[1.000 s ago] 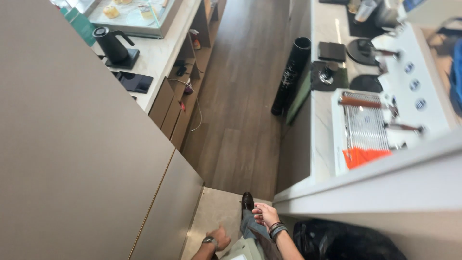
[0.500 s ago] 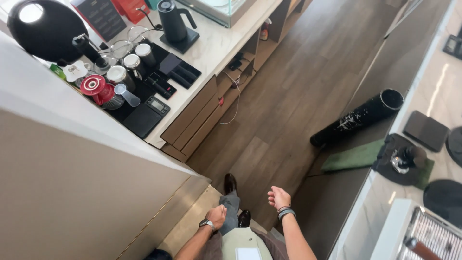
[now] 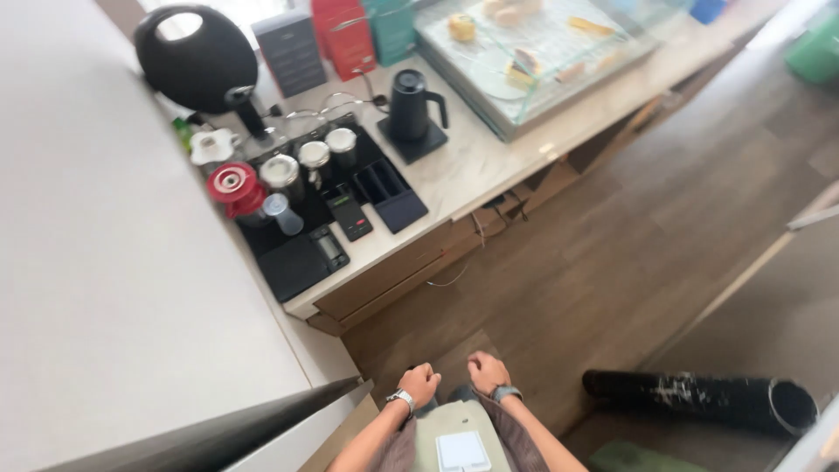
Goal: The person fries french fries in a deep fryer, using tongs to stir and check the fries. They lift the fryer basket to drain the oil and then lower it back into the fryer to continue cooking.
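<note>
On the counter [image 3: 489, 166] ahead of me, a glass display case [image 3: 542, 52] holds a few pastries: a yellowish one near its back corner, a pale wedge toward the middle, others too blurred to tell apart. Beside it a black gooseneck kettle [image 3: 411, 105] stands upright on its square base. To the left sits a cluster of small steel cups [image 3: 313, 156] on a dark mat; what is in them I cannot tell. A red dripper [image 3: 231, 185] rests just beside them, with a clear tumbler [image 3: 281, 214] near it and a black scale [image 3: 301, 260] at the counter's edge. My left hand [image 3: 419, 385] and right hand [image 3: 486, 372] are low in front of me, close together, both curled into loose fists and holding nothing. Just below them a pale apron [image 3: 454, 437] with a white square patch hangs at my front, my fists at its top edge. A black tube [image 3: 699, 395] lies on the wooden floor [image 3: 629, 262] to my right.
</note>
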